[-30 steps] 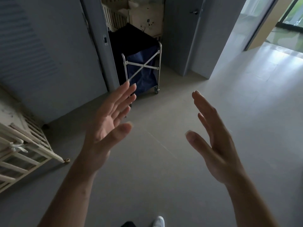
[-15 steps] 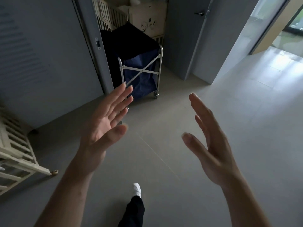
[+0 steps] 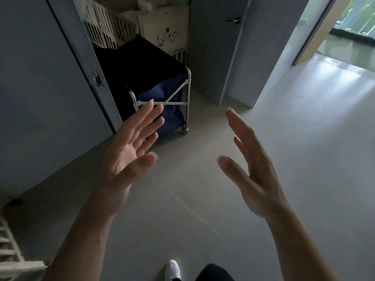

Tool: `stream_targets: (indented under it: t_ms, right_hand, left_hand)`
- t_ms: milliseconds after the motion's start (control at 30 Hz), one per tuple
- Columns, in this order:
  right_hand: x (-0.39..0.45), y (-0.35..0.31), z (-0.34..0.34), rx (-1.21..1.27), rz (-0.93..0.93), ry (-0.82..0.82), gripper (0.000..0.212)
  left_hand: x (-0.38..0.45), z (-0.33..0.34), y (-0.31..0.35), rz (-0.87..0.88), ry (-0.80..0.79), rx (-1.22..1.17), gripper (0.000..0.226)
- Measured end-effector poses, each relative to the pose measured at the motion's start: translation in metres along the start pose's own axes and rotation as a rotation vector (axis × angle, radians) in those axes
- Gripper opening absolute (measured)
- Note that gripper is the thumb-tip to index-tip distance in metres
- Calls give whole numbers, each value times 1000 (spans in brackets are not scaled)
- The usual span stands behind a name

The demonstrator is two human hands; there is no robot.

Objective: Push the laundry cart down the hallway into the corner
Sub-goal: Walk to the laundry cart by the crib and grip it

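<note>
Left hand and right hand, spread wide and empty, palms facing, reach toward the far laundry cart, presumably to grasp its frame.

Dim, grey interior. Daylight enters through the glass doorway at 1 o'clock, leaving a pale sheen on the floor there. The alcove at 11 o'clock sits in deep shadow. Wide-angle bending curves the edges; hands slightly soft.

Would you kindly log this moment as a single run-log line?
stage: approach | left hand: open, empty | right hand: open, empty | laundry cart: untouched, in doorway ahead | floor
</note>
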State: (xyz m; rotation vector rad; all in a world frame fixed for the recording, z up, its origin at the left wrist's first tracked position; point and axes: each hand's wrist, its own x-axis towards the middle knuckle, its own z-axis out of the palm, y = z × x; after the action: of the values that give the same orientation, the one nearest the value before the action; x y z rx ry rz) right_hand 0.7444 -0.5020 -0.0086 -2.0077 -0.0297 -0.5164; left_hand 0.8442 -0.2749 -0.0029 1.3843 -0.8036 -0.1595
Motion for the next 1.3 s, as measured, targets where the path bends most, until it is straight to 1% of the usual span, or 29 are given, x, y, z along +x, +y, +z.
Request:
stream_targets:
  t_ms: [133, 233, 500, 633, 867, 1100, 1300]
  right_hand:
    - [36, 14, 2, 2, 4, 12, 75]
    - [63, 27, 1, 20, -3, 8, 77]
    - [141, 79, -14, 59, -21, -4, 75]
    - [188, 113, -35, 64, -38, -14, 74]
    - [267, 162, -70, 60, -51, -65, 76]
    - [332, 192, -72, 81, -72, -107, 77]
    - [387, 221, -64, 99, -72, -121, 76]
  left_hand:
    - [35, -14, -17, 13, -19, 8, 72]
    - [62, -20, -31, -3, -41, 11, 71]
    - [143, -23, -73, -33, -32, 36, 70]
    - [196, -17, -97, -56, 0, 39, 71]
    - [277, -4, -130, -43, 60, 57, 69]
    - [331, -12, -151, -49, 102, 87, 69]
    - [374, -35, -174, -53, 131, 89, 77]
